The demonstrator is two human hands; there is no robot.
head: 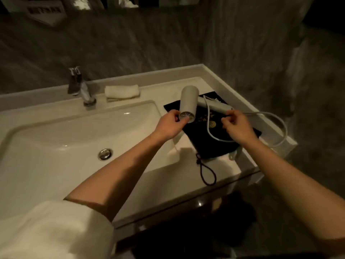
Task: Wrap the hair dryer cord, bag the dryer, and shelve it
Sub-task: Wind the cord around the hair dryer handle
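Observation:
A white hair dryer (188, 101) lies on a black drawstring bag (201, 139) on the counter right of the sink. My left hand (169, 125) grips the dryer's barrel at its grilled end. My right hand (236, 126) pinches the white cord (278, 120) close to the end of the handle. The cord loops out past the counter's right edge and back across the bag. The bag's dark drawstring (207, 171) trails toward the front edge.
A white basin (56, 139) with a chrome drain fills the left of the counter, with a chrome faucet (82, 88) behind it. A folded white towel (122, 91) lies at the back. Grey stone walls close in behind and on the right.

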